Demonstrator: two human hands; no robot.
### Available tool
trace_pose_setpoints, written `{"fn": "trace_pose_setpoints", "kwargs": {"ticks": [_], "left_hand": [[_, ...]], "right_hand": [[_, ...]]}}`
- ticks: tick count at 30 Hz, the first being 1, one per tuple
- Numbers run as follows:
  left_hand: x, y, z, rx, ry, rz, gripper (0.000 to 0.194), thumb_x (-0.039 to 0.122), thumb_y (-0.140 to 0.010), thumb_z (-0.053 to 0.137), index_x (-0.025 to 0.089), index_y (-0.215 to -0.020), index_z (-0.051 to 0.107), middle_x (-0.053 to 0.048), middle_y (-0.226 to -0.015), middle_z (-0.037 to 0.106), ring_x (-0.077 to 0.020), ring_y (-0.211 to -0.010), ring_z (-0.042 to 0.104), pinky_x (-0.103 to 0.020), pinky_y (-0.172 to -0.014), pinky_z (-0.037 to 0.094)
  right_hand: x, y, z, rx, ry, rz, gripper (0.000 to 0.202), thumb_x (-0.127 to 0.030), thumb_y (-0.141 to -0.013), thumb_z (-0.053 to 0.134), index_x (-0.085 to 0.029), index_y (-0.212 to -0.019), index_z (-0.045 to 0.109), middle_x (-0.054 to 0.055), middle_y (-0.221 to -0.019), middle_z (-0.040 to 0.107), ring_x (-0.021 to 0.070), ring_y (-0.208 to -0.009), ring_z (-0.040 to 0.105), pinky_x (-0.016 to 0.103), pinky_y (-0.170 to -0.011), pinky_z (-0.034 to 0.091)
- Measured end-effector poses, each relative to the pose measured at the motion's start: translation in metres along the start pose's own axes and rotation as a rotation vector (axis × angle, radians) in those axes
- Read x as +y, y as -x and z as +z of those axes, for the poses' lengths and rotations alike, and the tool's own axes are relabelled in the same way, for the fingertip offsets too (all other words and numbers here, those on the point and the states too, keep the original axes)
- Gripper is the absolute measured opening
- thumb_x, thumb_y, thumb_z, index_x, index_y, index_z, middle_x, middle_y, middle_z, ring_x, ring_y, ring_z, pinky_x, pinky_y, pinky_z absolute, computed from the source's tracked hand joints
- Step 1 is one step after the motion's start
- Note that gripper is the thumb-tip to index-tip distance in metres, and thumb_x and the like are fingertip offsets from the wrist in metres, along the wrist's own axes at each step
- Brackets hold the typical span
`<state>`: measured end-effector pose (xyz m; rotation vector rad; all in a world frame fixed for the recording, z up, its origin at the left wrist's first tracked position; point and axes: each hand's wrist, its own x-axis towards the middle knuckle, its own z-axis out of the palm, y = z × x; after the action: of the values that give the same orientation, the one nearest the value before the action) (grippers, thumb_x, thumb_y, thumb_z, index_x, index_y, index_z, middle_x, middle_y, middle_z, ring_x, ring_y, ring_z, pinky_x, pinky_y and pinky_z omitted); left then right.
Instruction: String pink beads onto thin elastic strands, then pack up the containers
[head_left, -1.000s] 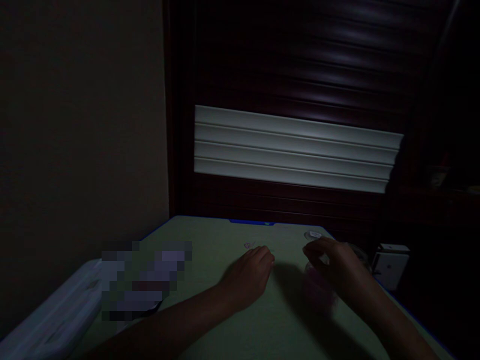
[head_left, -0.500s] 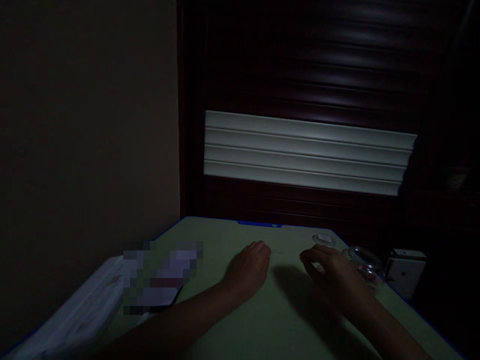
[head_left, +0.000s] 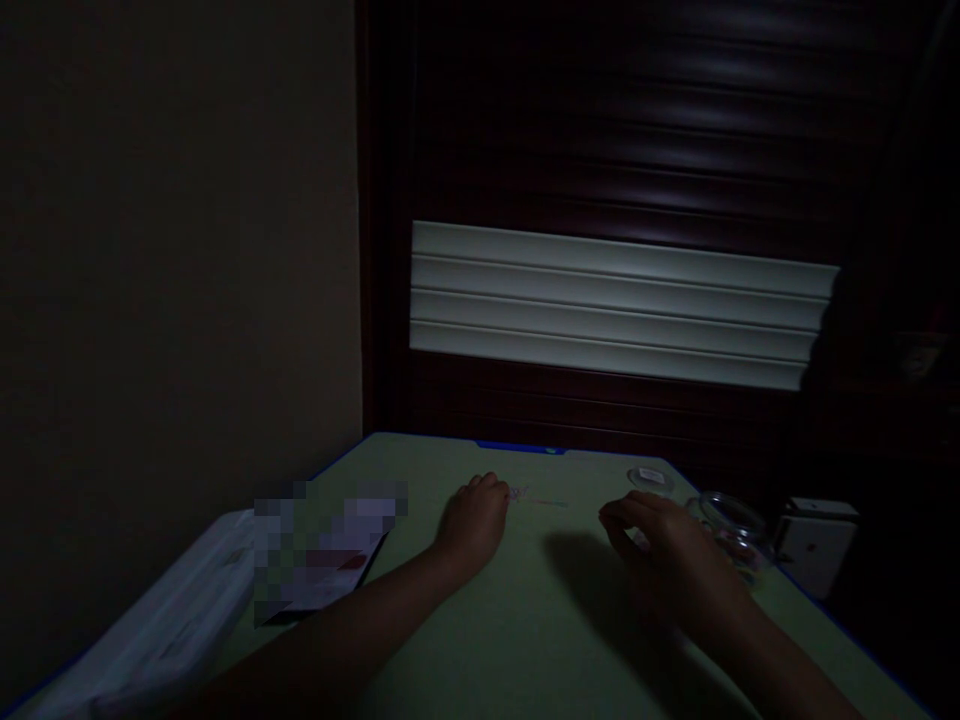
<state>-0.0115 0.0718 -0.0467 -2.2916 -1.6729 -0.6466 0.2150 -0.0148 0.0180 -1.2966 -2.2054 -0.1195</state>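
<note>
My left hand point(head_left: 474, 522) is closed, its fingers curled down at the middle of the pale green table point(head_left: 540, 640). Whatever those fingers may hold is hidden. Just right of them, small pinkish marks and a thin line point(head_left: 546, 502) show on the tabletop; I cannot tell whether they are printed or loose. Thumb and forefinger of my right hand point(head_left: 667, 545) meet in a pinch above the table, and anything between them is too dark to make out. Beside that hand stands a clear open jar point(head_left: 731, 518) with small colourful pieces inside. A round clear lid point(head_left: 649, 478) lies behind it.
A long whitish translucent case point(head_left: 161, 610) runs along the left edge. Next to it lies a partly blurred-out flat printed item point(head_left: 330, 560). A white box point(head_left: 817, 545) stands at the right, beyond the table edge. Dark slatted shutters point(head_left: 600, 400) rise behind the table; the room is dim.
My left hand has shifted to the left, uncovering the pinkish marks and thin line. The right hand keeps nearly the same place and pinch.
</note>
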Motion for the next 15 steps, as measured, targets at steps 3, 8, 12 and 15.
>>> {"fn": "trace_pose_setpoints", "kwargs": {"ticks": [3, 8, 12, 15], "left_hand": [[0.0029, -0.0005, -0.0002, -0.020, -0.024, 0.031, 0.023, 0.012, -0.085, 0.038, 0.017, -0.081, 0.060, -0.007, -0.088, 0.058, -0.0196, -0.088, 0.052, -0.032, -0.078, 0.040], [0.0056, -0.0037, -0.0020, -0.026, -0.055, 0.046, 0.024, 0.012, -0.085, 0.037, 0.017, -0.084, 0.061, -0.008, -0.088, 0.059, -0.0206, -0.087, 0.051, -0.033, -0.078, 0.040], [0.0024, -0.0075, -0.0020, -0.020, -0.067, 0.059, 0.024, 0.010, -0.085, 0.036, 0.016, -0.090, 0.059, -0.008, -0.091, 0.057, -0.0202, -0.088, 0.051, -0.032, -0.077, 0.040], [-0.0017, -0.0098, -0.0005, -0.020, -0.068, 0.093, 0.025, 0.010, -0.086, 0.037, 0.018, -0.096, 0.058, -0.007, -0.093, 0.056, -0.0200, -0.088, 0.051, -0.032, -0.076, 0.040]], "right_hand": [[-0.0023, 0.0002, -0.0009, -0.019, 0.007, 0.004, 0.022, -0.017, -0.082, 0.040, -0.022, -0.079, 0.061, 0.003, -0.077, 0.060, 0.0158, -0.070, 0.055, 0.026, -0.063, 0.038], [-0.0043, -0.0005, -0.0014, -0.040, 0.015, 0.020, 0.022, -0.017, -0.082, 0.041, -0.022, -0.078, 0.061, 0.002, -0.076, 0.060, 0.0155, -0.069, 0.055, 0.026, -0.061, 0.037], [-0.0045, -0.0016, -0.0013, -0.050, 0.017, 0.011, 0.022, -0.019, -0.083, 0.041, -0.023, -0.080, 0.062, 0.002, -0.078, 0.060, 0.0158, -0.070, 0.055, 0.026, -0.063, 0.038], [-0.0042, -0.0014, -0.0005, -0.050, 0.017, 0.009, 0.022, -0.020, -0.084, 0.040, -0.023, -0.082, 0.062, 0.002, -0.078, 0.061, 0.0160, -0.071, 0.055, 0.026, -0.065, 0.038]]}}
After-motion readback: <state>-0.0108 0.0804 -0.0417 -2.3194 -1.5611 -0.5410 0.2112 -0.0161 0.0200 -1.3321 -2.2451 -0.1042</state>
